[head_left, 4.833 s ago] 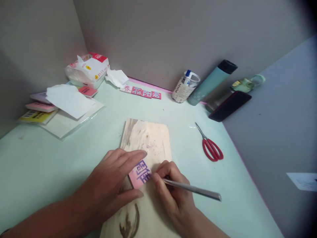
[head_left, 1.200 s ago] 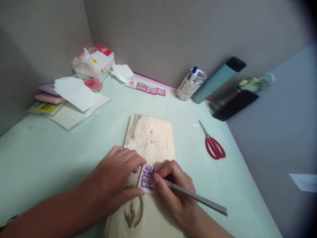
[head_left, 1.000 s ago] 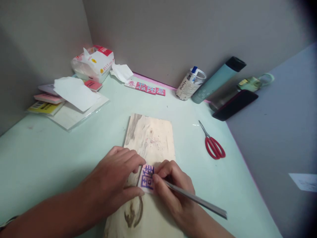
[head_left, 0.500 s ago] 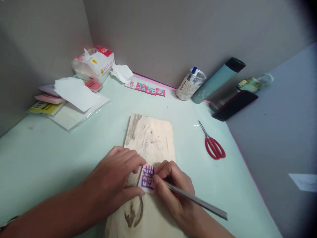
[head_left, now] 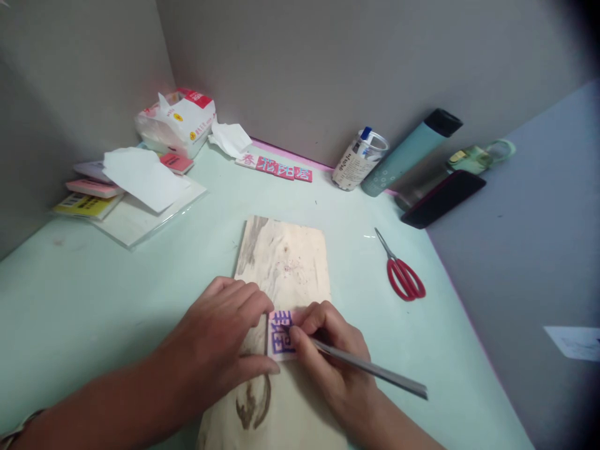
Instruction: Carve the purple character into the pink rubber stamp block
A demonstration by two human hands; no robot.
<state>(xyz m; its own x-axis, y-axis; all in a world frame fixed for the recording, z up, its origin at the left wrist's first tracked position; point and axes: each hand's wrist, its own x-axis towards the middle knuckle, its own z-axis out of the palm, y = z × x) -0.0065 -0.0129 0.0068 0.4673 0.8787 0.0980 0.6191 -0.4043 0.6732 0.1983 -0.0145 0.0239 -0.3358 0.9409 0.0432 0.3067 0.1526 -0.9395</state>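
Observation:
A small pale pink stamp block [head_left: 282,357] with a purple character on its face lies on a wooden board [head_left: 307,250]. My left hand [head_left: 229,331] is at the block's left side, forefinger by the upper corner and thumb by the lower one, steadying it. Pinched in my right hand [head_left: 335,356] is a slim metal carving knife [head_left: 375,370]. Its tip rests at the block's face, and its back end points to the lower right. My right fingers cover the block's right edge. Small crumbs [head_left: 290,267] lie on the board above the block.
Red-handled scissors [head_left: 405,278] lie right of the board. Finished-looking carved blocks [head_left: 284,170] form a row at the back. A can [head_left: 360,159], a teal bottle [head_left: 412,150] and a phone [head_left: 443,199] stand back right. Tissues [head_left: 178,122] and stacked papers [head_left: 140,178] sit back left.
The stamp block has turned slightly counterclockwise, its lower edge shifting right. My left thumb has moved a little right, and the back end of the carving knife is slightly higher.

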